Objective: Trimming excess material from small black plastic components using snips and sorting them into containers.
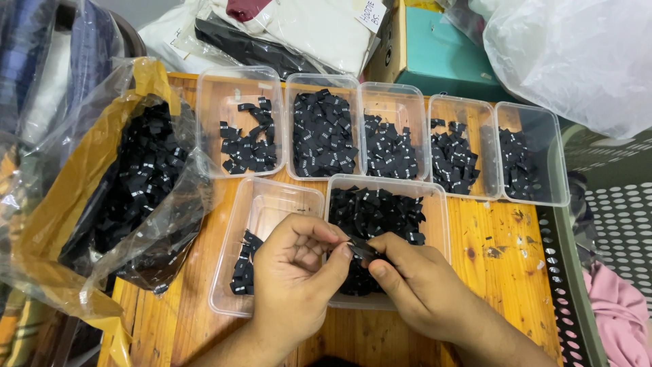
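Both hands meet at the near edge of the wooden surface (502,251). The left hand (295,275) and the right hand (418,285) each have thumb and forefinger pressed together in a pinching grip on one small black fabric label (358,247), held between them just above the front right container (438,204). The remaining fingers of both hands are curled in.

The front right container is a clear plastic tub well filled with the same black labels. The front left container (272,204), just beside it, holds only a small heap at its near left end (the rest of its floor is bare plastic).

Behind these, five clear containers (475,105) stand side by side in a row, touching or nearly touching, each holding black labels in varying amounts; the second from the left is the fullest.

To the left, a crumpled clear plastic bag (173,197) with a yellow-brown liner lies open, holding a large mass of black labels. Small dark scraps (492,251) lie scattered on the surface to the right of the front container. A teal box (441,54) and bagged garments (312,30) lie beyond the row.
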